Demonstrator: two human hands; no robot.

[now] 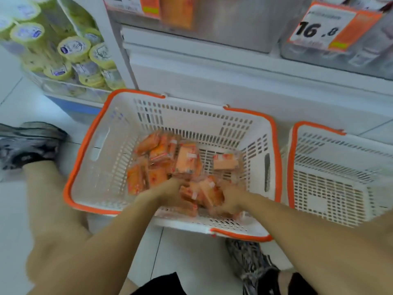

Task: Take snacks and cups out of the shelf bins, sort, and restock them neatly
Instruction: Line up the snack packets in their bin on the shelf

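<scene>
Sorting orange snack packets [185, 160] in a white basket [102, 145].
My 2 hands, left hand [170, 191] and right hand [228, 201], clutch packets; next, lifting them shelfward.

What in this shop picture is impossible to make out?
- Head view: printing on the orange snack packets, blurred.
- What the left hand and right hand grasp: motion blur, packets cover the fingers.
- Upper price tag: cut off by the top edge.
- Cup lids' labels: too small.
</scene>
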